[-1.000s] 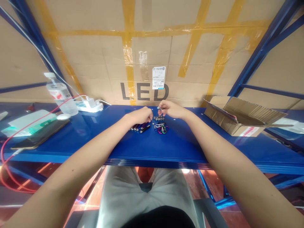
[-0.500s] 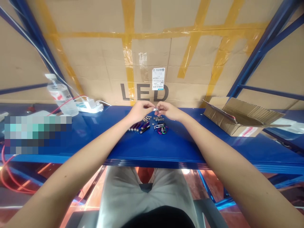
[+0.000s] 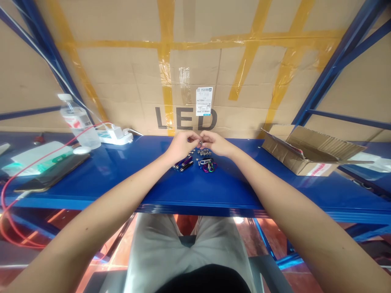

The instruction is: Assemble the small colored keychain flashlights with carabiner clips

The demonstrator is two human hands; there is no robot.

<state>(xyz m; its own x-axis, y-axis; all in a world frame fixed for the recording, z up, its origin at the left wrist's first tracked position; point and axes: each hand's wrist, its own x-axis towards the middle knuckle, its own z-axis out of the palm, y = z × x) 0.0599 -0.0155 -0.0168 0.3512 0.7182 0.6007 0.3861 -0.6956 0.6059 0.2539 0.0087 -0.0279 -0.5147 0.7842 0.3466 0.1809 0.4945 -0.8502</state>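
My left hand [image 3: 181,145] and my right hand [image 3: 216,143] meet fingertip to fingertip above the blue shelf [image 3: 128,183], both pinched on a tiny silver part I cannot make out. Just below them lie a row of small purple tubes [image 3: 184,164], a cluster of small silver pieces [image 3: 204,153] and some coloured carabiner clips [image 3: 208,166].
An open cardboard box [image 3: 311,152] lies at the right. At the left are a water bottle [image 3: 78,121], a white power strip [image 3: 115,135], a red cable [image 3: 36,160], a dark phone [image 3: 51,173] and a white packet [image 3: 33,156]. A large taped carton marked LED [image 3: 186,73] forms the back wall.
My left hand rose from the purple tubes on the shelf and came together with my right hand, which shifted slightly left; both now pinch at the same spot.
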